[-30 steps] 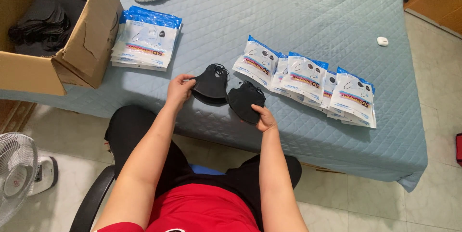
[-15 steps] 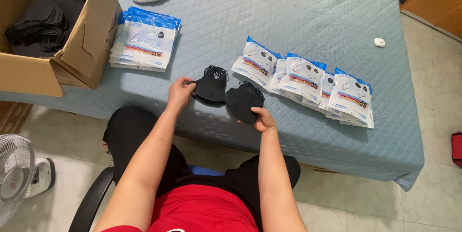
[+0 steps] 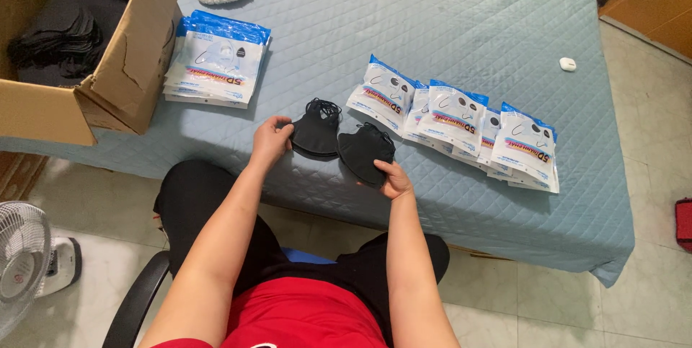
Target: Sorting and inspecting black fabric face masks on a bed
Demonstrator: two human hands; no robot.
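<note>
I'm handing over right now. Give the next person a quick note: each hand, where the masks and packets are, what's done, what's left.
Left hand: grips the left black mask at its edge.
Right hand: grips the right black mask from below.
Both masks lie on the blue quilted table, near its front edge.
Done, by the look of it: a row of packets fanned out right of the masks.
Left: a stack of packets by the cardboard box, which holds more dark masks.

A cardboard box (image 3: pixel 108 74), packet stack (image 3: pixel 216 63) and fan (image 3: pixel 21 261).
</note>
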